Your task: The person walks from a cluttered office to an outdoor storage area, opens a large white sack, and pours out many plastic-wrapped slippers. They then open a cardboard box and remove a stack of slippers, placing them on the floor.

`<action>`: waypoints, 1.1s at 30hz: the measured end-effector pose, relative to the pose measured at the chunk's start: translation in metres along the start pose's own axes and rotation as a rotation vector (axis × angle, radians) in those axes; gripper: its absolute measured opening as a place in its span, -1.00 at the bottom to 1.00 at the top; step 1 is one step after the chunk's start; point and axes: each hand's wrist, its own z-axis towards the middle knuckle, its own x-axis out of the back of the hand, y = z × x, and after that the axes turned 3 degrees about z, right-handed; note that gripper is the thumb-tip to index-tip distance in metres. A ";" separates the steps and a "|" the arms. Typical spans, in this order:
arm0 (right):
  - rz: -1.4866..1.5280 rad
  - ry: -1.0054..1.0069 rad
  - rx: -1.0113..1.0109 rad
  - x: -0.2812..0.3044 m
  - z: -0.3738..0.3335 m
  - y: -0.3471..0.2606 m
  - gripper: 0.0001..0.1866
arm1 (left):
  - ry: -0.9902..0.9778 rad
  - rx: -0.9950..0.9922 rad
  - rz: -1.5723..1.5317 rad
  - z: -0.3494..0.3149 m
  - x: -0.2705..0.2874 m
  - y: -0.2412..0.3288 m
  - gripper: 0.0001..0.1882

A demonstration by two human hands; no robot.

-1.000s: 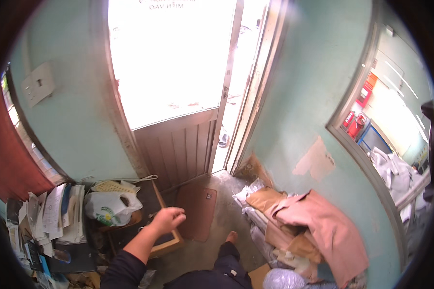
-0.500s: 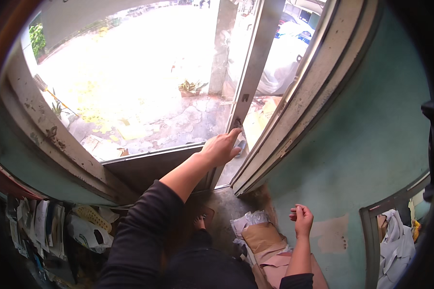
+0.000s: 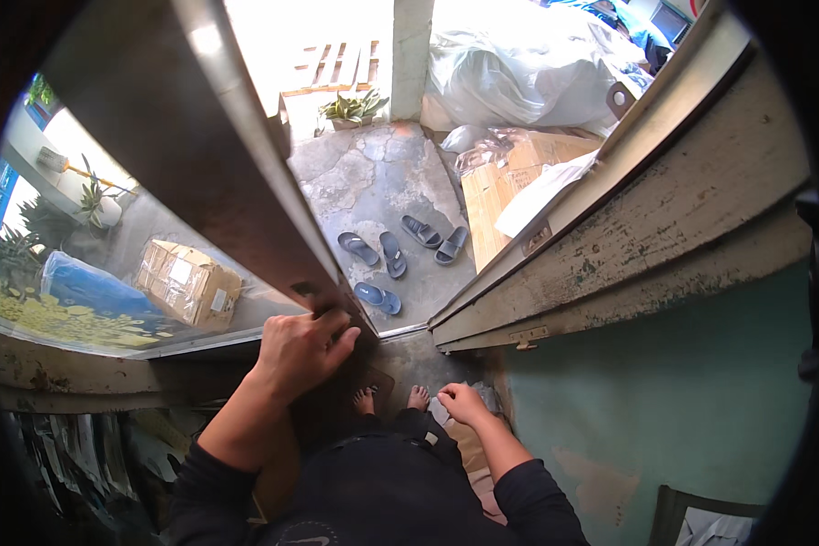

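My left hand [image 3: 300,353] is closed on the edge of a glass door [image 3: 262,173], its fingers hooked at a dark recess in the metal frame. The door stands partly open, with a gap between its edge and the worn door frame [image 3: 610,209] on the right. My right hand [image 3: 464,402] hangs low in front of me with its fingers curled in, and I see nothing held in it. A whitish scrap of plastic shows just beside its fingertips, apparently part of the pile below.
Outside the gap, several dark sandals [image 3: 393,255] lie on cracked concrete. A cardboard box [image 3: 546,159] and a large plastic-wrapped heap [image 3: 528,68] stand to the right. A potted plant [image 3: 353,107] is farther out. Another carton [image 3: 189,282] shows through the glass.
The door edge has moved left with my left hand on it, and the gap has widened. My right hand has come inward, nearer my body. The view has shifted.
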 end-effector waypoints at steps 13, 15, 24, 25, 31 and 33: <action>-0.424 -0.347 0.168 0.008 0.182 -0.115 -0.67 | 0.331 0.767 0.018 -0.084 0.048 -0.054 -0.74; -0.447 -0.332 0.134 0.016 0.203 -0.134 -0.67 | 0.409 0.729 -0.212 -0.080 0.035 -0.063 -0.73; -0.477 -0.252 0.010 0.048 0.311 -0.179 -0.70 | -0.057 0.657 -0.047 -0.054 -0.018 -0.131 -0.68; -0.504 -0.251 0.008 0.051 0.324 -0.183 -0.70 | -0.046 0.656 0.006 -0.050 -0.017 -0.139 -0.68; -0.415 -0.276 0.019 0.065 0.393 -0.198 -0.73 | -0.709 0.976 0.364 -0.035 -0.032 -0.204 -0.49; -0.370 -0.302 0.018 0.071 0.416 -0.199 -0.75 | -0.902 1.067 0.401 -0.034 -0.045 -0.220 -0.51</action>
